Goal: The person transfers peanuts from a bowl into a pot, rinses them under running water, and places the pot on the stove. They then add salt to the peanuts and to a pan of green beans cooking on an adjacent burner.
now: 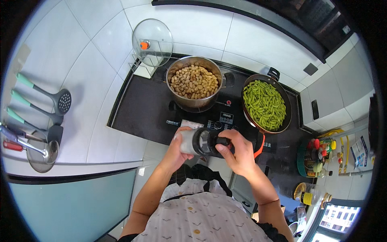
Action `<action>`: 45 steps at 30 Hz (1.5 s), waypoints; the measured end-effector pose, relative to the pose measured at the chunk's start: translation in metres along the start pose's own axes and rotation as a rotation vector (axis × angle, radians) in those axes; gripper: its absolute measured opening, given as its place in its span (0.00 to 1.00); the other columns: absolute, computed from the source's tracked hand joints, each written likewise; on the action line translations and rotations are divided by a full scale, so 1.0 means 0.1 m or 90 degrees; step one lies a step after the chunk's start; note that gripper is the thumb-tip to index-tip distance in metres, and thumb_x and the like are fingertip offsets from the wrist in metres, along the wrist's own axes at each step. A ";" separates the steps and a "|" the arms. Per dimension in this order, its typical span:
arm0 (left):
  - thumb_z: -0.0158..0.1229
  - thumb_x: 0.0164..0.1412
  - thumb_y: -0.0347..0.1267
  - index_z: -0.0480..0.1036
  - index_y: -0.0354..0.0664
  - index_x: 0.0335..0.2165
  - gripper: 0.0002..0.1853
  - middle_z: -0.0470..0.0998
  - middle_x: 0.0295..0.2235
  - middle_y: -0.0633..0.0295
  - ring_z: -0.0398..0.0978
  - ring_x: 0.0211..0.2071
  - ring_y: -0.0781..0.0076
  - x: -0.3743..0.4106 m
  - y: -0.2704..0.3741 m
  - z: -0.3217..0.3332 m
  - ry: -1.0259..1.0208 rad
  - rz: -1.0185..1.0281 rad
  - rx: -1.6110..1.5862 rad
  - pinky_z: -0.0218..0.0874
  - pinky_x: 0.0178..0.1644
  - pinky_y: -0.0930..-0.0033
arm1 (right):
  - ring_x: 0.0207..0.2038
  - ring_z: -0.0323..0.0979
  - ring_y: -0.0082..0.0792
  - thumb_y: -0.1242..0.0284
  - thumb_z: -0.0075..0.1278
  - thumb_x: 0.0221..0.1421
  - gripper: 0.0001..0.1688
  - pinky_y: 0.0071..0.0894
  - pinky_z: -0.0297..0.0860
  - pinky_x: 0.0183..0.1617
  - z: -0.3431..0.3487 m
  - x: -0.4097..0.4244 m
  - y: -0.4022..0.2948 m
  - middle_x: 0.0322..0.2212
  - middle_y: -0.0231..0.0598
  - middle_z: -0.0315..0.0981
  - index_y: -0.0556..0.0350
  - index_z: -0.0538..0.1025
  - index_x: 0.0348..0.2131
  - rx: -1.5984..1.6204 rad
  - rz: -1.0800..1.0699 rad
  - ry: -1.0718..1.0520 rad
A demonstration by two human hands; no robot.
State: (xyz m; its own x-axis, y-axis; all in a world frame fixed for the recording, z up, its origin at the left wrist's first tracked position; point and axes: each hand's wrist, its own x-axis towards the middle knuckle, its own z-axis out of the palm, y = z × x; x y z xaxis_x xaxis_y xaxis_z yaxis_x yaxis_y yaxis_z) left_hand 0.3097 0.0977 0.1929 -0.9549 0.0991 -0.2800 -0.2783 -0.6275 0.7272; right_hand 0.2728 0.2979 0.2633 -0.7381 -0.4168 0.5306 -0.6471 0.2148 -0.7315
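Note:
Just in front of the stove's near edge, my left hand is wrapped around a clear jar with white contents, held tilted on its side. My right hand grips the black knob on the jar's black lid. Beyond my hands, a steel pot full of peanuts in their shells stands on the black cooktop. To its right is a frying pan heaped with green soybean pods; its orange and black handle points toward me, near my right hand.
A glass lid leans in a wire rack at the back left. Turners and ladles, including a slotted turner, hang on the left wall. At the right are a caddy of condiment bottles and an oil bottle. A range hood overhangs the back.

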 end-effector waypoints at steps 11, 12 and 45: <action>0.28 0.56 0.64 0.58 0.55 0.47 0.32 0.69 0.42 0.66 0.70 0.44 0.71 0.78 0.40 -0.13 -0.054 0.064 0.060 0.66 0.44 0.62 | 0.26 0.66 0.38 0.79 0.56 0.40 0.19 0.33 0.66 0.29 -0.18 0.80 0.26 0.23 0.37 0.65 0.57 0.71 0.37 -0.173 -0.189 -0.076; 0.27 0.58 0.62 0.58 0.55 0.47 0.31 0.69 0.42 0.66 0.70 0.44 0.70 0.82 0.45 -0.13 -0.050 0.056 0.056 0.66 0.43 0.64 | 0.26 0.66 0.38 0.79 0.56 0.40 0.19 0.33 0.66 0.29 -0.14 0.86 0.24 0.23 0.37 0.65 0.57 0.71 0.37 -0.147 -0.156 -0.079; 0.38 0.58 0.60 0.63 0.44 0.44 0.32 0.72 0.31 0.62 0.70 0.26 0.75 1.73 1.58 -0.63 0.093 0.063 -0.040 0.64 0.29 0.78 | 0.20 0.58 0.13 0.71 0.46 0.58 0.09 0.14 0.55 0.23 0.32 1.76 0.78 0.19 0.25 0.63 0.57 0.69 0.37 0.290 0.352 0.381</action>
State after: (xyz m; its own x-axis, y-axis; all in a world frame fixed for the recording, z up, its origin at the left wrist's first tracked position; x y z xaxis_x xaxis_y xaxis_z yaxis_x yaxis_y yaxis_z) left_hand 0.1070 -0.0334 0.2196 -0.9507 -0.0755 -0.3007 -0.1729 -0.6761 0.7162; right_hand 0.0989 0.2130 0.2861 -0.9764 0.1936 0.0958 -0.1302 -0.1737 -0.9762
